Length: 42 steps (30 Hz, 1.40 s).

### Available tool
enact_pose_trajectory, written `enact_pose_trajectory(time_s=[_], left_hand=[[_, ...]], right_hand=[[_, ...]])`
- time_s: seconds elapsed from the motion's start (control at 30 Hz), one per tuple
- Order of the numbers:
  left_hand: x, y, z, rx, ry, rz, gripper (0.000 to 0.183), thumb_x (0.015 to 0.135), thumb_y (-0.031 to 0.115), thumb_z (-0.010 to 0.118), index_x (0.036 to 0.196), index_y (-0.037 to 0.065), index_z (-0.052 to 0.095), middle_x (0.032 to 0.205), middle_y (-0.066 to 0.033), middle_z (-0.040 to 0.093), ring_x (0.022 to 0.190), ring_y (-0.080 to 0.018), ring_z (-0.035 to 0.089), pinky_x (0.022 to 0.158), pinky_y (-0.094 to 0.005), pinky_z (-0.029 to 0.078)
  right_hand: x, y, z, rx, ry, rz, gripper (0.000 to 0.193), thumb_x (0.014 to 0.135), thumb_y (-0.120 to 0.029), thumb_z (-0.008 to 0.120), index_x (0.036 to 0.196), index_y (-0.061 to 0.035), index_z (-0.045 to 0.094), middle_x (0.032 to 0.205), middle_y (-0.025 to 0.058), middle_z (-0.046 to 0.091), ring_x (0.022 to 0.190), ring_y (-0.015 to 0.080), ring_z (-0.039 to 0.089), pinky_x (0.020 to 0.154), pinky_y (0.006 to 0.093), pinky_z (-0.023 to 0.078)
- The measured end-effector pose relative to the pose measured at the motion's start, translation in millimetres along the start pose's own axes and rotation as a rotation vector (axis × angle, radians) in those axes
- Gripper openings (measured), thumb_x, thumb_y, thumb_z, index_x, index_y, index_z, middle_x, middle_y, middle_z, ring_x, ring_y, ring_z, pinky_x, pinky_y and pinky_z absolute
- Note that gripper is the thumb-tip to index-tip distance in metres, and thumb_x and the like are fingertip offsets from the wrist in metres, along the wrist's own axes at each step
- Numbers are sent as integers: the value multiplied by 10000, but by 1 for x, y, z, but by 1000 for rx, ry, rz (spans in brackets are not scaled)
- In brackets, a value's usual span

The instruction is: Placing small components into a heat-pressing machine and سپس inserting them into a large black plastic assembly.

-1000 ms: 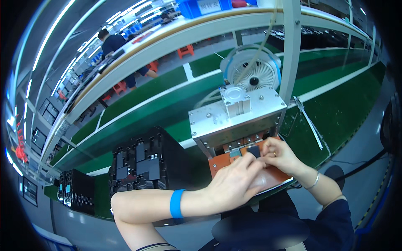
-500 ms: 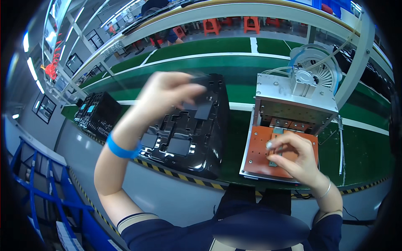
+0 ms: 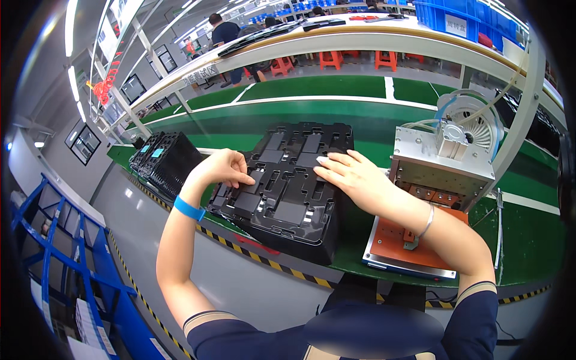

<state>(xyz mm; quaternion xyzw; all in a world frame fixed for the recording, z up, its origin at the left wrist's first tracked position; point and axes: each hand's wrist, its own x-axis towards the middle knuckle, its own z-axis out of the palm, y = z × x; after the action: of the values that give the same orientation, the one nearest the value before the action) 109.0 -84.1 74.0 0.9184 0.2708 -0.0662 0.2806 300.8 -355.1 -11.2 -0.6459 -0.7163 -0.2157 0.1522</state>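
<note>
A stack of glossy black moulded trays (image 3: 327, 207) stands in front of me, with flat dark rectangular pieces (image 3: 292, 212) in the top tray's pockets. At the tray's left side, my left hand (image 3: 223, 168) pinches the edge of one flat black piece (image 3: 251, 181) between thumb and fingers; whether it is lifted I cannot tell. My right hand (image 3: 354, 177) rests over the tray's right side, fingers stretched out and nothing visible in them. Below my right forearm is the press fixture's orange plate (image 3: 384, 240), partly hidden, with a small block (image 3: 411, 241) on it.
The metal press fixture (image 3: 441, 153) stands on the green bench right of the trays, a round fan (image 3: 474, 117) behind it. Another black tray stack (image 3: 165, 159) sits farther left. A white-framed rail (image 3: 336, 51) crosses beyond, with red stools (image 3: 330, 59) and a person (image 3: 225, 33) behind.
My right hand has left the orange plate and moved left onto the tray. My left hand, earlier blurred over the tray with a dark piece, is now at its left side. The view has shifted.
</note>
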Motion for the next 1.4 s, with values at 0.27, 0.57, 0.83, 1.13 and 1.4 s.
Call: enact_pose_trajectory(time_s=[0.27, 0.57, 0.83, 1.13, 1.4], left_hand=[[-56, 8, 52, 450, 190, 284, 646, 909, 420, 589, 1404, 41, 421, 1441, -279, 366, 1350, -433, 340, 1094, -457, 335], [-69, 73, 49, 480, 316, 481, 638, 897, 367, 630, 1410, 54, 415, 1482, -268, 308, 1394, -445, 248, 1121, -474, 280], [-46, 196, 106, 591, -65, 1041, 628, 760, 238, 748, 1312, 51, 515, 1428, -204, 399, 1364, -387, 338, 1084, -486, 326], [-12, 220, 218, 735, -301, 1388, 642, 797, 350, 707, 1266, -30, 488, 1308, -204, 501, 1255, -316, 470, 1002, -446, 406], [-16, 218, 232, 812, -211, 1350, 804, 759, 450, 716, 1350, -16, 435, 1346, -215, 470, 1289, -316, 435, 1016, -446, 393]], right_hand=[[-44, -7, -32, -33, 246, -93, 313, 813, -129, 582, 1115, -67, 634, 1134, 67, 667, 1064, 218, 627, 967, 422, 470], [-172, -34, -79, -227, 240, 243, 381, 644, -54, 639, 1021, -35, 693, 944, 83, 595, 709, 207, 585, 604, 307, 502], [-219, -47, -62, 31, 57, 616, 267, 745, -22, 602, 1008, -26, 653, 1039, 106, 629, 915, 266, 625, 753, 348, 528], [-212, -21, -47, 130, 152, 687, 149, 775, -71, 701, 920, -42, 680, 892, 64, 647, 843, 255, 603, 737, 332, 510], [-207, -14, -38, 47, 95, 629, 212, 761, -52, 681, 970, -24, 659, 956, 70, 639, 920, 257, 597, 886, 397, 494]])
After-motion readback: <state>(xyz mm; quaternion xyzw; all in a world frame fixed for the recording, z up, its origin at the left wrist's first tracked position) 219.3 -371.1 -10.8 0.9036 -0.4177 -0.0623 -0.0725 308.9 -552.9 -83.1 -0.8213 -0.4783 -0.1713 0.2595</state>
